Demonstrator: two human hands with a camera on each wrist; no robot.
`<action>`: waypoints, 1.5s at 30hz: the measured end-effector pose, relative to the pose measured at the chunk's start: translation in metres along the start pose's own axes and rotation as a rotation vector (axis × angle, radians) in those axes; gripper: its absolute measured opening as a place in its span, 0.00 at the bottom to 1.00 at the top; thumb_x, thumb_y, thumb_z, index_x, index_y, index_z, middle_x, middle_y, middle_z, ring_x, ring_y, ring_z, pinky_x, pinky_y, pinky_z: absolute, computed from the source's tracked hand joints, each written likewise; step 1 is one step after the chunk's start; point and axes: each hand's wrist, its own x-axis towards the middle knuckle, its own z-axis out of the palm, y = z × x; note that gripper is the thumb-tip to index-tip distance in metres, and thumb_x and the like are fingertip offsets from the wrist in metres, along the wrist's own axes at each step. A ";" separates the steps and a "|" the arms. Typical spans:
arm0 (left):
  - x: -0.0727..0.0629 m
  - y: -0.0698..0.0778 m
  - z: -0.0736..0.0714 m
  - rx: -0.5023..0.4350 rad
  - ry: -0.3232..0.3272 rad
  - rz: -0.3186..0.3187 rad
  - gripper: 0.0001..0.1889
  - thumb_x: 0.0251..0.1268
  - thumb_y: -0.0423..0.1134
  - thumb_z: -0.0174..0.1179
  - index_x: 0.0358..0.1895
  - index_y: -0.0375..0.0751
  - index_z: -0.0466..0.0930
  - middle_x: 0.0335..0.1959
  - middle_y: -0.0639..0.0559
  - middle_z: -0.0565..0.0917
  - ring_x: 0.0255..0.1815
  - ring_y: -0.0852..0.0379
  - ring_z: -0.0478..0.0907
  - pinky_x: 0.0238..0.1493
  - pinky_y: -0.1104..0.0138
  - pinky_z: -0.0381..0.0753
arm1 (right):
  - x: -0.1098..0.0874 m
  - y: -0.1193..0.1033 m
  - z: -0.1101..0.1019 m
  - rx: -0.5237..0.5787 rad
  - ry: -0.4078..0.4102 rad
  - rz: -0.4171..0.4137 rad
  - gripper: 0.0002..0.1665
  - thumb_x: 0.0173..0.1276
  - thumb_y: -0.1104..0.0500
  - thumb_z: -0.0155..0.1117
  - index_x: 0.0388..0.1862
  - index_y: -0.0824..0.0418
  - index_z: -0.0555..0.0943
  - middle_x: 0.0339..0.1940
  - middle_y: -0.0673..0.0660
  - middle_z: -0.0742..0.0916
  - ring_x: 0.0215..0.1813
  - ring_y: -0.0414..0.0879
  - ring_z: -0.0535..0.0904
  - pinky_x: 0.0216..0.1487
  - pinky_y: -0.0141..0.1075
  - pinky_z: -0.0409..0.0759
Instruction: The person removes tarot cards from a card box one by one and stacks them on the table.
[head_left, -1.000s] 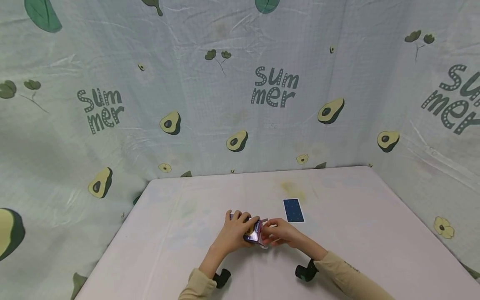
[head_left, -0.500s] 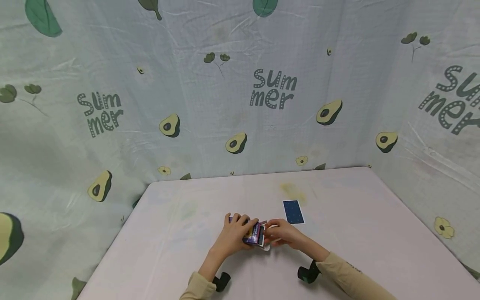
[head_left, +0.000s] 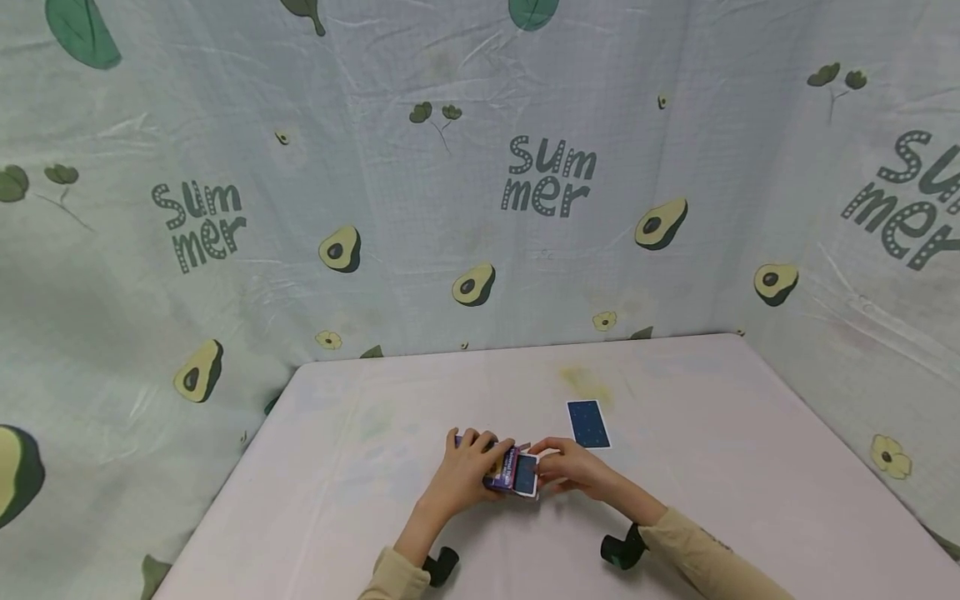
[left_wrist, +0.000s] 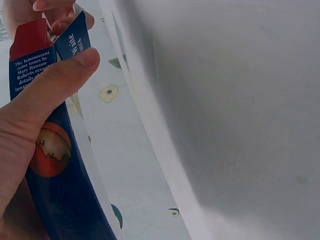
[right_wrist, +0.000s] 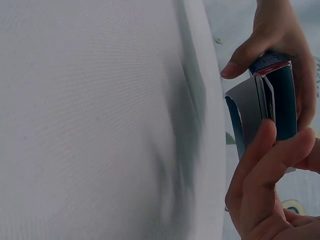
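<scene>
My left hand (head_left: 463, 473) grips a dark blue and red card box (head_left: 498, 468), its thumb along one printed face in the left wrist view. The box's end faces right, its flaps (left_wrist: 75, 36) folded out. From that end sticks a deck of blue-backed cards (head_left: 527, 474), partly outside the box. My right hand (head_left: 576, 468) pinches the deck's outer end with thumb and fingertips. In the right wrist view the card edges (right_wrist: 262, 97) show between the flaps, with the right fingers (right_wrist: 257, 185) close against them.
A single blue-backed card (head_left: 588, 423) with a white border lies flat on the white table (head_left: 405, 400), beyond the right hand. Dark wrist devices (head_left: 442, 567) hang under both forearms. A printed cloth (head_left: 405, 183) rises behind the table.
The deck has come out of the box's open end toward the right, showing more of its blue back. My right hand has shifted slightly right; the left stays nearly in place.
</scene>
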 end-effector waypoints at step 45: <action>-0.004 -0.004 0.002 -0.020 0.000 -0.006 0.39 0.32 0.56 0.71 0.56 0.54 0.69 0.44 0.53 0.75 0.44 0.53 0.68 0.52 0.48 0.62 | -0.009 0.005 -0.036 -0.068 -0.122 -0.072 0.20 0.60 0.54 0.59 0.46 0.66 0.73 0.33 0.50 0.84 0.30 0.40 0.78 0.24 0.30 0.68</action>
